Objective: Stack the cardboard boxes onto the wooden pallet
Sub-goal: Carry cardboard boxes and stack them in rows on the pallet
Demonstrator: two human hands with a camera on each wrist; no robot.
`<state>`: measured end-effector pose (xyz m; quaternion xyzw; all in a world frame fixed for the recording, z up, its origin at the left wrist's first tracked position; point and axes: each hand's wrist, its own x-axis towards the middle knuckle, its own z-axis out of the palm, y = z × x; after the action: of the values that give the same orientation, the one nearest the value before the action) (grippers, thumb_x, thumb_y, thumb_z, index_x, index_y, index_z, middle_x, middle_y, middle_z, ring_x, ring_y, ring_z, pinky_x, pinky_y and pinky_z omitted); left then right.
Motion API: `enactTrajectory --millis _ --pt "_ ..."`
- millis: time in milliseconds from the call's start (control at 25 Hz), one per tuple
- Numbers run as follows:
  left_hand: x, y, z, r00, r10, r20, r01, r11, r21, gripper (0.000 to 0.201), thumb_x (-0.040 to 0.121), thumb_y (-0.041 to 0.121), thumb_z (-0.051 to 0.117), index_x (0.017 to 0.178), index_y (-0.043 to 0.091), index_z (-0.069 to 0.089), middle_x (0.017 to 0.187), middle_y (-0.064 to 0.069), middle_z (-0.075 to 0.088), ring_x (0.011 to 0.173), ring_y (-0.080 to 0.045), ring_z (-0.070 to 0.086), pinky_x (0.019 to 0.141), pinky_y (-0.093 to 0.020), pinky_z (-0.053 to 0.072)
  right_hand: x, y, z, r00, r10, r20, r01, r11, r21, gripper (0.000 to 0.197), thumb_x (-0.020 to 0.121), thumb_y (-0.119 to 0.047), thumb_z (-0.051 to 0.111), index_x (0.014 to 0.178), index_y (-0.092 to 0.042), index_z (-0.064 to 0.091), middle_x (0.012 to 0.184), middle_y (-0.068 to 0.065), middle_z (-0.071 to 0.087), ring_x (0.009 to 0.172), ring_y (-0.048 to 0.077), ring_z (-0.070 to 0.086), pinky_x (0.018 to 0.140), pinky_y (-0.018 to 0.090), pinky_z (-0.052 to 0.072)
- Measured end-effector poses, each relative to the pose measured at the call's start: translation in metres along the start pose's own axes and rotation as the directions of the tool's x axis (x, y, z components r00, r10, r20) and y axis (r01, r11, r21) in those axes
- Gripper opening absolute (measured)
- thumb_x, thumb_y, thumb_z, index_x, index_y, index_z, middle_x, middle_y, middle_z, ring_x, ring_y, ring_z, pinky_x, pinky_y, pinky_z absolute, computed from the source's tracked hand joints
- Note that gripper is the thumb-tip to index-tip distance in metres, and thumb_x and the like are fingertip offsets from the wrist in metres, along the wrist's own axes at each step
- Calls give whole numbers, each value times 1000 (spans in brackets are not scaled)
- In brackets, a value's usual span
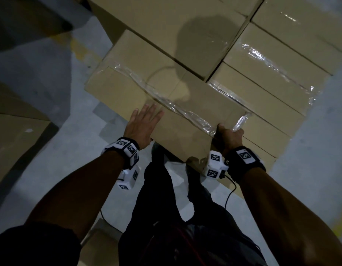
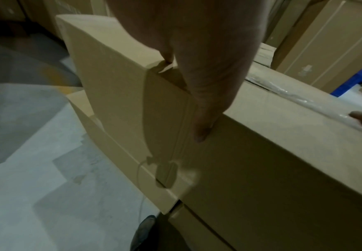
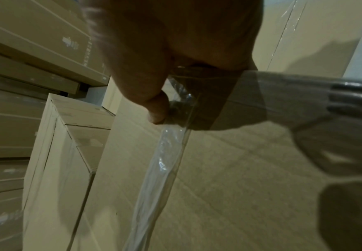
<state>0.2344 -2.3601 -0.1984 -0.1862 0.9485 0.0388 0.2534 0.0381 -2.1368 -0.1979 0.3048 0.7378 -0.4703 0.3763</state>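
Observation:
A long cardboard box (image 1: 139,96) with a band of clear tape (image 1: 187,114) lies slantwise on top of the stacked cardboard boxes (image 1: 268,89). My left hand (image 1: 143,123) rests flat on its near top edge, fingers straight; in the left wrist view the left hand (image 2: 199,84) presses the box (image 2: 283,161) at its top edge. My right hand (image 1: 230,135) grips the box's near right corner, thumb on top beside the tape; in the right wrist view the right hand (image 3: 165,68) curls over the box (image 3: 229,178) corner. The pallet is hidden.
Grey concrete floor (image 1: 60,150) lies to the left and right of the stack. More cardboard boxes (image 1: 10,135) sit at the left edge. My dark-trousered legs (image 1: 166,198) stand right against the stack. Shelved cartons (image 3: 25,51) rise behind in the right wrist view.

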Motion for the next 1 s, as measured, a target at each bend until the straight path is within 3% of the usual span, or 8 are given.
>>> enactTrajectory --millis 80,200,280,360,440,640,880,1000 --pt "-1 -6 0 1000 -11 -11 11 1000 14 109 81 32 77 158 25 0 166 -5 -4 152 -29 1 121 -49 7 -2 -1 5 1000 -14 2 14 1000 -6 76 93 -24 68 149 -18 17 113 11 54 89 24 61 63 36 54" --pt "0 -19 -1 998 -61 -21 61 998 0 110 80 26 78 158 27 1 166 -4 -4 152 -30 1 120 -51 10 -6 -5 21 998 -66 12 66 998 -22 72 96 -22 64 150 -12 18 126 13 52 85 20 57 57 29 47" --pt "2 -32 -2 996 -91 -22 91 996 -4 112 78 22 80 158 27 1 166 -3 -3 152 -31 2 119 -53 13 -6 -7 37 998 -60 19 60 997 -39 73 96 -23 63 152 -12 16 130 14 50 87 21 59 62 32 53" --pt "5 -45 -3 994 -111 -21 112 994 18 112 78 23 80 158 28 1 166 -3 -3 152 -32 4 118 -54 16 -11 -10 53 999 -48 20 49 998 -29 78 94 -27 65 153 -15 15 139 19 48 104 32 62 81 46 58" --pt "7 -58 -4 990 -138 -19 139 989 40 111 79 25 79 158 29 0 166 -3 -2 151 -34 6 118 -55 18 -12 -13 68 999 -52 10 53 997 -54 79 93 -29 65 153 -15 15 142 19 46 114 36 58 92 52 55" --pt "8 -82 -5 984 -174 -33 176 983 46 109 82 24 76 158 28 -2 166 -3 -5 151 -38 6 118 -54 19 -19 -21 96 999 -38 22 40 997 -64 81 93 -32 64 153 -17 13 143 20 45 117 38 58 93 53 55" --pt "10 -99 -6 969 -237 -63 238 971 19 103 85 0 62 158 30 -4 166 -2 -6 151 -37 5 120 -53 18 -34 -29 126 997 -72 40 75 993 -87 71 92 -30 63 147 -15 21 124 15 53 103 33 61 90 49 55" --pt "12 -113 -6 963 -257 -77 257 966 -13 107 82 -2 65 158 31 -4 166 -1 -4 151 -37 6 119 -53 19 -39 -31 141 996 -71 57 76 993 -92 67 91 -31 64 142 -18 23 123 18 56 103 35 62 91 56 55"
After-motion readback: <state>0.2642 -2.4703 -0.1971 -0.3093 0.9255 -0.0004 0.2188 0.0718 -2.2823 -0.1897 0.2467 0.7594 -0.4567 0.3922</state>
